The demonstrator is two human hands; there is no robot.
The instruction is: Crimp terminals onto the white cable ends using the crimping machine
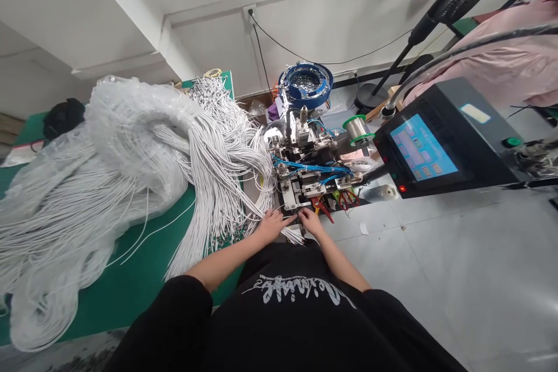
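Note:
At the front edge of a benchtop machine, my left hand and my right hand are close together. The left fingers are closed and reach toward the machine's front, beside a bundle of white cables. My right fingers are pinched at the same spot, just left of the red-handled tool. Whatever lies between the fingertips of either hand is too small to make out. Some white cable ends show just below my left hand.
White cables in clear plastic wrap cover much of the green table at left. Behind the machine are a blue-rimmed bowl feeder and a wire spool. A touchscreen box, a fan and a person in pink are at right.

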